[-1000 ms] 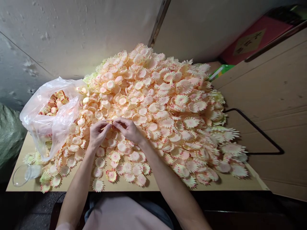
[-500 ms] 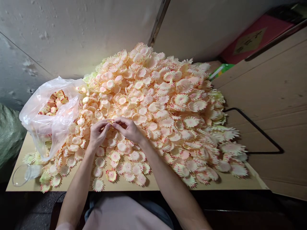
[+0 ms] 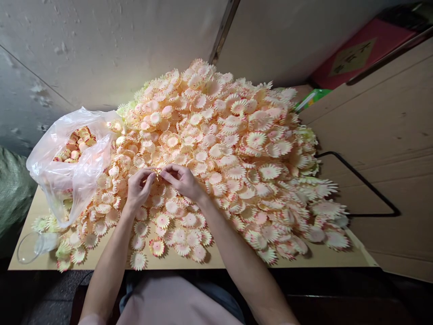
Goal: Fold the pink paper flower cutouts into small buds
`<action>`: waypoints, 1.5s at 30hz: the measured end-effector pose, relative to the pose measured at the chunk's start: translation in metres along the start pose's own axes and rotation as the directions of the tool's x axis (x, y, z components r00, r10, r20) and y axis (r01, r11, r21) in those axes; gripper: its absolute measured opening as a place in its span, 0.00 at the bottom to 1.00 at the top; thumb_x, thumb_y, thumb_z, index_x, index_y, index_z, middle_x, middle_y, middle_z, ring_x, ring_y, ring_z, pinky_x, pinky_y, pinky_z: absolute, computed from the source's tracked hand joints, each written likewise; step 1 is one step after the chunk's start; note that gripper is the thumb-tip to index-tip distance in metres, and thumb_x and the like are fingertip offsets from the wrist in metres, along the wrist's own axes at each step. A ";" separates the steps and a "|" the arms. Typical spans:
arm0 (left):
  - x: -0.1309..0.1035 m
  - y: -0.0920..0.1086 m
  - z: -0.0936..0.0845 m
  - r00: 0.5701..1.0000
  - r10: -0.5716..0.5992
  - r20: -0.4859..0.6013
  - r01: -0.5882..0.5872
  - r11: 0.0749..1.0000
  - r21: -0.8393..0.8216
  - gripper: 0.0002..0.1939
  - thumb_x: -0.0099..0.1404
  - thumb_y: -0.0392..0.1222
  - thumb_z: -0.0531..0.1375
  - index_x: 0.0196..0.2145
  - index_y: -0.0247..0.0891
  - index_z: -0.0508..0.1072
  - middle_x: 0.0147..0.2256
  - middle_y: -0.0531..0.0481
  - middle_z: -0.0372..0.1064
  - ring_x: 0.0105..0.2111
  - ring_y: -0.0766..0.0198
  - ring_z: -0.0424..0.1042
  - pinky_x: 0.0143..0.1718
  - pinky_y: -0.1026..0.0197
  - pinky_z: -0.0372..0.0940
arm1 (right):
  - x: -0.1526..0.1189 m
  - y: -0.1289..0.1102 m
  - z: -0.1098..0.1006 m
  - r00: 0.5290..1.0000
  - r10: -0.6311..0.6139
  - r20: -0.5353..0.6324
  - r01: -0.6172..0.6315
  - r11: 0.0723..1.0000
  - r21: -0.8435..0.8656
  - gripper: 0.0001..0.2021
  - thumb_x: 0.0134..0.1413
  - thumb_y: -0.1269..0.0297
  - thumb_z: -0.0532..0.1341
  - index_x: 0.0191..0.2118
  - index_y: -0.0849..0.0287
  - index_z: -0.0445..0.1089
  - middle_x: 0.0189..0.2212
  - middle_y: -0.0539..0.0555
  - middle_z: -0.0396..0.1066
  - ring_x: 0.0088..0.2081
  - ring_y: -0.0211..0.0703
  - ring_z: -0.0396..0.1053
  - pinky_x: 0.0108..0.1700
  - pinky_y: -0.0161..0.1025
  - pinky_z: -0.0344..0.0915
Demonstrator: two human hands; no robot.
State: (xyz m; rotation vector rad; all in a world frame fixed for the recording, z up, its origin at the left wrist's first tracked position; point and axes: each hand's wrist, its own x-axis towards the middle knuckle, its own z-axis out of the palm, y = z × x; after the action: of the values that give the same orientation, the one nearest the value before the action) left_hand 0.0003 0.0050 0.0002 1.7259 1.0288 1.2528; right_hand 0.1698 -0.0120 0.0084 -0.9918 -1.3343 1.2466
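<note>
My left hand and my right hand meet fingertip to fingertip over the front left of a big heap of artificial flower petal pieces. Pinched between both thumbs and forefingers is one small petal piece, pale with red tips, mostly covered by my fingers. The pieces in the heap are cream and pink, round, with notched rims. Loose ones lie just below my hands, among them a yellow and red piece.
To the left, a translucent plastic bag holds curled-up pieces. A clear round lid lies at the table's front left corner. Cardboard and a bent black rod stand at right; a wall rises behind.
My fingertips have parted slightly, the right hand shifting a little to the right, so more of the small petal piece shows. The heap and the bag look unchanged.
</note>
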 end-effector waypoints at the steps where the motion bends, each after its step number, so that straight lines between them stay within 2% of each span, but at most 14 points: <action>1: 0.000 0.001 0.000 0.999 -0.040 -0.008 0.040 0.999 -0.032 0.11 0.64 0.47 0.60 0.32 0.35 0.75 0.37 0.45 0.74 0.31 0.66 0.74 0.34 0.65 0.72 | 0.000 0.001 -0.001 1.000 0.003 0.002 -0.003 1.000 0.016 0.12 0.56 0.54 0.63 0.35 0.60 0.71 0.29 0.50 0.70 0.31 0.36 0.68 0.36 0.34 0.67; 4: -0.001 0.004 -0.001 0.986 -0.163 -0.036 0.157 0.978 -0.137 0.13 0.63 0.50 0.61 0.33 0.36 0.73 0.33 0.49 0.73 0.28 0.69 0.73 0.33 0.66 0.73 | 0.001 0.002 -0.003 1.000 -0.005 -0.003 0.005 0.999 0.052 0.12 0.57 0.54 0.62 0.36 0.59 0.71 0.31 0.51 0.71 0.34 0.38 0.70 0.40 0.35 0.68; 6: -0.001 0.007 -0.002 0.978 -0.204 -0.048 0.192 0.964 -0.182 0.14 0.63 0.51 0.61 0.33 0.36 0.74 0.35 0.49 0.74 0.29 0.69 0.74 0.33 0.67 0.73 | 0.001 0.001 -0.003 1.000 -0.016 -0.011 0.016 0.998 0.064 0.12 0.57 0.54 0.62 0.36 0.59 0.70 0.31 0.51 0.72 0.35 0.38 0.70 0.42 0.36 0.69; 8: 0.000 0.010 -0.002 0.983 -0.176 -0.041 0.167 0.970 -0.178 0.13 0.62 0.50 0.62 0.32 0.35 0.75 0.38 0.47 0.75 0.32 0.67 0.75 0.33 0.66 0.73 | 0.001 0.000 -0.003 1.000 -0.029 -0.003 0.029 0.999 0.033 0.11 0.57 0.55 0.62 0.36 0.59 0.71 0.32 0.51 0.72 0.36 0.39 0.70 0.42 0.37 0.69; 12: 0.001 0.011 -0.002 1.000 -0.026 -0.012 0.025 0.994 -0.104 0.10 0.57 0.45 0.67 0.30 0.35 0.78 0.36 0.44 0.76 0.36 0.62 0.76 0.38 0.62 0.73 | -0.001 -0.001 -0.002 0.996 -0.065 0.065 0.071 0.992 -0.100 0.10 0.58 0.57 0.61 0.37 0.59 0.71 0.34 0.52 0.71 0.36 0.40 0.70 0.41 0.37 0.68; 14: 0.001 0.010 -0.002 0.999 -0.010 -0.030 0.008 0.997 -0.079 0.09 0.56 0.44 0.67 0.31 0.35 0.78 0.36 0.43 0.76 0.36 0.61 0.76 0.39 0.60 0.73 | -0.001 -0.001 -0.002 0.994 -0.076 0.075 0.086 0.987 -0.135 0.10 0.59 0.57 0.60 0.38 0.59 0.71 0.34 0.52 0.71 0.37 0.40 0.70 0.42 0.38 0.67; 21: 0.002 0.004 -0.002 0.967 -0.230 -0.113 0.208 0.962 -0.177 0.14 0.59 0.50 0.64 0.32 0.36 0.72 0.36 0.49 0.72 0.29 0.69 0.73 0.32 0.66 0.73 | 0.000 0.000 -0.003 0.999 -0.040 0.020 0.040 0.999 -0.029 0.12 0.59 0.54 0.60 0.38 0.58 0.70 0.33 0.52 0.71 0.38 0.40 0.70 0.44 0.39 0.68; 24: 0.003 0.003 -0.002 0.946 -0.287 -0.151 0.248 0.940 -0.233 0.16 0.59 0.54 0.63 0.33 0.37 0.69 0.33 0.52 0.68 0.25 0.72 0.68 0.30 0.66 0.73 | 0.001 -0.002 -0.005 0.999 -0.044 -0.023 0.045 0.999 0.031 0.13 0.59 0.52 0.60 0.37 0.58 0.68 0.31 0.50 0.68 0.33 0.37 0.67 0.39 0.36 0.66; 27: 0.003 0.003 0.000 0.950 -0.280 -0.138 0.240 0.937 -0.254 0.16 0.60 0.54 0.62 0.33 0.37 0.68 0.31 0.54 0.65 0.25 0.73 0.66 0.30 0.66 0.73 | 0.001 -0.005 -0.007 0.997 -0.050 -0.060 0.053 0.997 0.050 0.14 0.59 0.51 0.59 0.36 0.57 0.67 0.29 0.49 0.64 0.29 0.35 0.63 0.34 0.34 0.63; 32: 0.002 0.005 -0.001 0.966 -0.231 -0.118 0.194 0.945 -0.265 0.12 0.60 0.47 0.64 0.38 0.40 0.69 0.35 0.52 0.68 0.30 0.69 0.72 0.31 0.65 0.74 | 0.001 -0.007 -0.006 0.995 -0.066 -0.075 0.063 0.997 -0.041 0.14 0.57 0.50 0.61 0.34 0.58 0.67 0.29 0.49 0.66 0.31 0.36 0.65 0.37 0.34 0.64; 35: 0.002 0.007 -0.004 0.987 -0.146 -0.070 0.132 0.976 -0.173 0.08 0.62 0.44 0.60 0.38 0.40 0.75 0.39 0.49 0.71 0.35 0.66 0.74 0.32 0.65 0.74 | 0.000 -0.004 -0.003 0.996 -0.073 -0.049 0.068 0.992 -0.105 0.14 0.58 0.51 0.60 0.36 0.59 0.68 0.31 0.51 0.69 0.34 0.38 0.67 0.38 0.35 0.65; 38: 0.001 0.009 -0.006 0.994 -0.113 -0.011 0.111 0.988 -0.110 0.11 0.64 0.43 0.57 0.36 0.38 0.80 0.41 0.45 0.74 0.41 0.61 0.74 0.32 0.65 0.73 | -0.001 -0.001 -0.001 0.998 -0.065 -0.005 0.064 0.988 -0.140 0.13 0.59 0.52 0.59 0.39 0.59 0.68 0.33 0.51 0.70 0.35 0.38 0.69 0.38 0.35 0.66; 42: 0.000 0.007 -0.002 0.985 -0.118 -0.127 0.103 0.988 -0.116 0.09 0.57 0.42 0.66 0.34 0.36 0.80 0.34 0.46 0.78 0.33 0.62 0.77 0.36 0.61 0.74 | -0.001 -0.001 -0.001 0.993 -0.116 0.011 0.117 0.979 -0.165 0.11 0.61 0.55 0.58 0.40 0.58 0.69 0.35 0.52 0.70 0.37 0.40 0.69 0.42 0.37 0.66; 45: 0.000 0.002 0.001 0.979 -0.110 -0.173 0.081 0.983 -0.164 0.09 0.54 0.41 0.69 0.32 0.36 0.79 0.32 0.47 0.78 0.32 0.62 0.78 0.38 0.60 0.75 | -0.001 -0.005 -0.001 0.986 -0.165 -0.007 0.161 0.973 -0.164 0.10 0.62 0.57 0.57 0.40 0.57 0.68 0.37 0.53 0.71 0.39 0.40 0.69 0.43 0.37 0.66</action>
State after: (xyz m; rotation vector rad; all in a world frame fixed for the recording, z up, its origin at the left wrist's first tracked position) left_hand 0.0012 0.0040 0.0019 1.4475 1.0743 1.4088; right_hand 0.1715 -0.0133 0.0129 -0.9839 -1.4887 1.0134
